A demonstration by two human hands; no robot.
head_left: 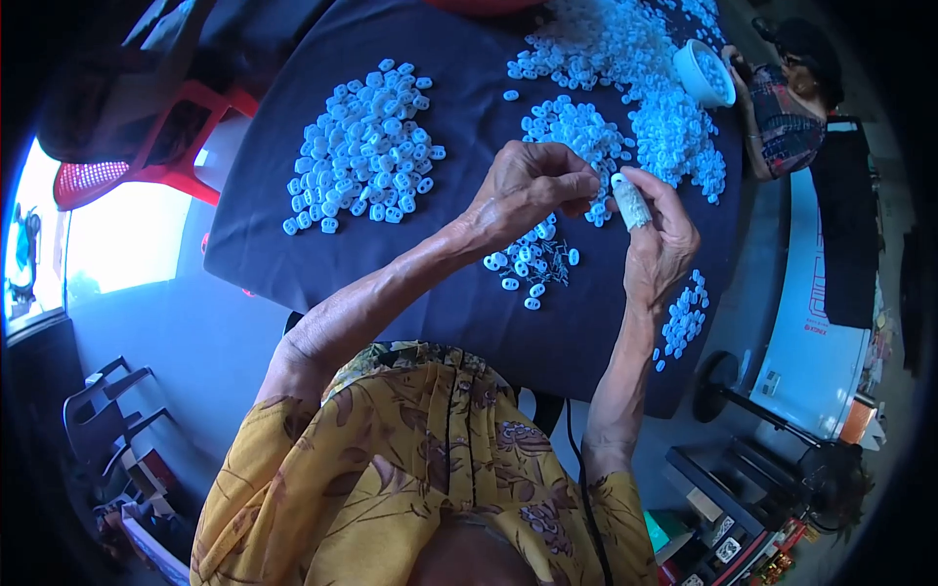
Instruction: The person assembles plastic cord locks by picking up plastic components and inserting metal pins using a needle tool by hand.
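My left hand point(547, 181) is pinched closed over the middle of the table; anything between its fingertips is too small to make out. Just to its right, my right hand point(660, 225) pinches a small white plastic piece point(618, 180) between thumb and forefinger. A pale wrap point(633, 208) covers that thumb. Below the hands lie loose white pieces with dark holes point(523, 259), mixed with thin dark pins or screws point(559, 266). Partly behind my left hand is a mound of white pieces point(572, 127). Another large heap point(366, 146) spreads to the left.
A dark cloth covers the table point(440, 303). More white pieces point(620, 44) are piled at the far side, beside a white bowl point(703, 73). A small group point(682, 317) lies at the right edge. Another person point(791, 107) is at the far right; a red chair point(161, 146) stands left.
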